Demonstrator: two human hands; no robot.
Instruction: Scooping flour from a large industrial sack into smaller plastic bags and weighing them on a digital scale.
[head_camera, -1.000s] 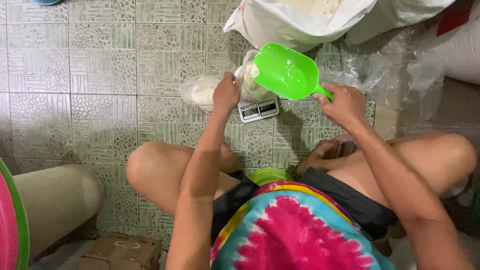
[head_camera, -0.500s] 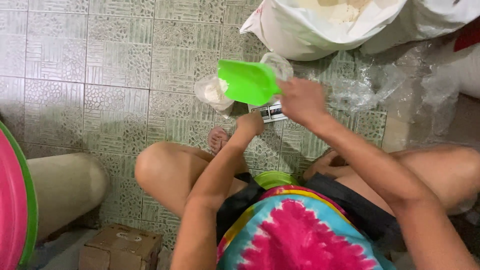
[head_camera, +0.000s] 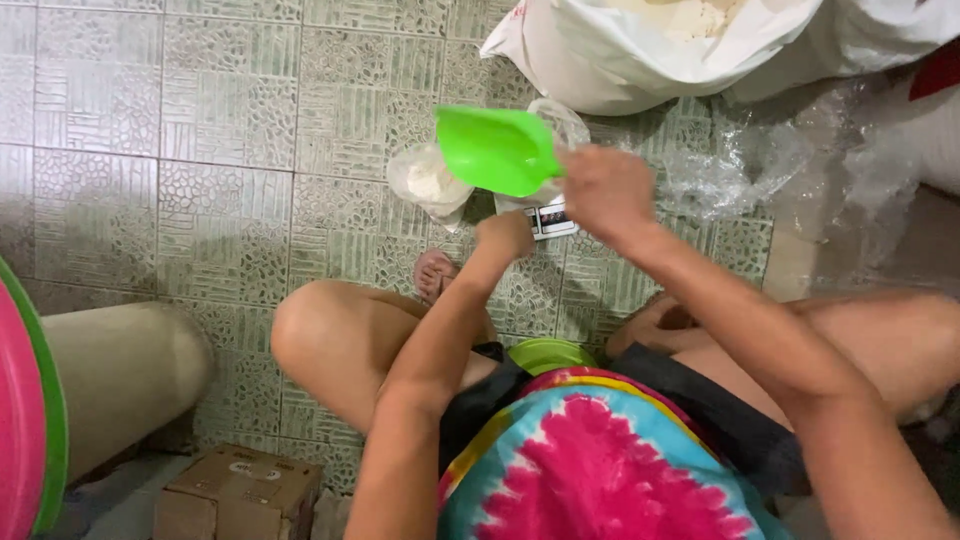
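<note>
My right hand (head_camera: 603, 190) grips the handle of a bright green plastic scoop (head_camera: 495, 150), held over a small clear plastic bag (head_camera: 430, 183) with white powder in it. My left hand (head_camera: 505, 234) is closed at the bag's near side, beside a small digital scale (head_camera: 552, 218) on the tiled floor. The scale is mostly hidden behind my hands. A second clear bag (head_camera: 561, 122) shows just behind the scoop.
A large white sack (head_camera: 640, 55) of flour lies open at the top. Crumpled clear plastic (head_camera: 735, 165) lies right of the scale. A cardboard box (head_camera: 240, 492) and a pink and green basin rim (head_camera: 25, 420) are at lower left. My bare knees flank the spot.
The scoop has swung left, from the right of the scale to above the small bag. My left hand slid down and nearer along the bag.
</note>
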